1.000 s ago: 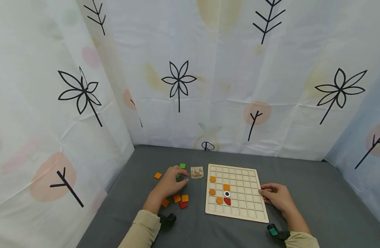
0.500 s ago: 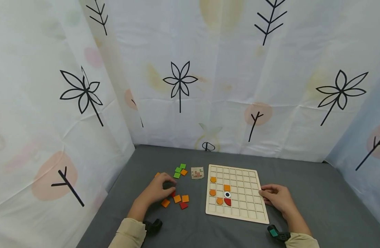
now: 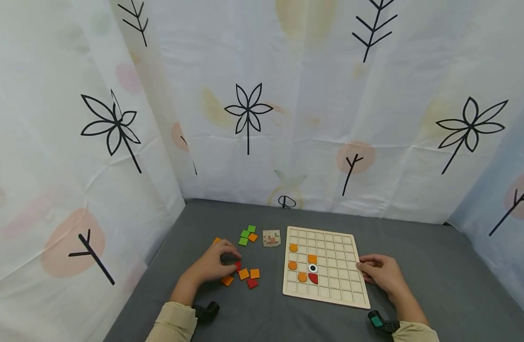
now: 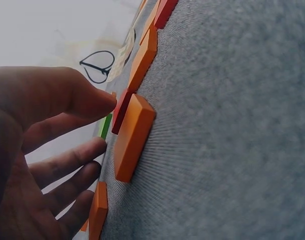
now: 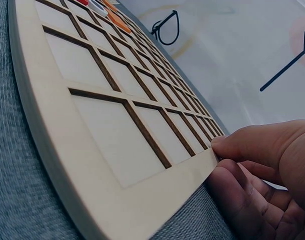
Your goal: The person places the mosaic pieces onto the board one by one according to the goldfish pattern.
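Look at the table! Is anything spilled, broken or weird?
Nothing looks spilled or broken. The loose tiles left of the board lie at mixed angles, so they look a bit messy. The pieces on the board sit in its squares. Nothing really stands out as odd.

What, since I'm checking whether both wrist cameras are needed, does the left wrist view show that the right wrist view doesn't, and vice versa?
Only the left wrist view shows the left hand, its fingers extended beside loose tiles, including an orange tile and a green tile.

Only the right wrist view shows the right hand pinching the edge of the gridded board.

Both show the grey cloth and the printed curtain.
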Available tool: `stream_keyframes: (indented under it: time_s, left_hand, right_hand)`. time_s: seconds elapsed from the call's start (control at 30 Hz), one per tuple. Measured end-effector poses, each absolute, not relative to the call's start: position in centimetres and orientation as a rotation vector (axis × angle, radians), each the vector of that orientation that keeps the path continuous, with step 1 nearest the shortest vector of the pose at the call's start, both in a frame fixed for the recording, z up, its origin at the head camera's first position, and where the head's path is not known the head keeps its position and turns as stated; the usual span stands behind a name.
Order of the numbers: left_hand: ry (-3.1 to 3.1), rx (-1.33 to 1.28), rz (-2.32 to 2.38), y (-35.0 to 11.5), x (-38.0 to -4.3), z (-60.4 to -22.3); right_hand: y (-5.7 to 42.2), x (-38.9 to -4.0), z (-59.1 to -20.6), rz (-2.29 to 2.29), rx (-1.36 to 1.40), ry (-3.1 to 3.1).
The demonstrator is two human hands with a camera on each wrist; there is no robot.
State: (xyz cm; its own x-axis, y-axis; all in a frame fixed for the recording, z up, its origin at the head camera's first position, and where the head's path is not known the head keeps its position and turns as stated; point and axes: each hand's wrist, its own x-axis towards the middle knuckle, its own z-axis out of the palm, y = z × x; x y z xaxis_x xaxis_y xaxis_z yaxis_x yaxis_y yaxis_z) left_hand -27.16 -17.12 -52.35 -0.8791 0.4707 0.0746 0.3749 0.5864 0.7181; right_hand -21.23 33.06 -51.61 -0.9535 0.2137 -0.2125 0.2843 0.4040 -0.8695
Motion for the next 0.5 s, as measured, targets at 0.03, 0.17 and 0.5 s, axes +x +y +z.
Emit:
stream_keyframes:
  time_s: [0.03, 0.17, 0.5]
  left_hand:
    - [2.691, 0.719, 1.164, -17.13, -27.16, -52.33]
    - [2.702, 0.725, 1.141, -17.12, -27.24, -52.41]
    - [2.702, 0.694, 1.140, -17.11, -27.26, -52.53]
  right_hand:
    - [33.07, -21.23, -51.61, -1.616, 0.453, 2.577]
    - [33.08, -21.11, -51.54, -1.622, 0.433, 2.576]
    - [33.13, -21.09, -51.61, -1.632, 0.436, 2.566]
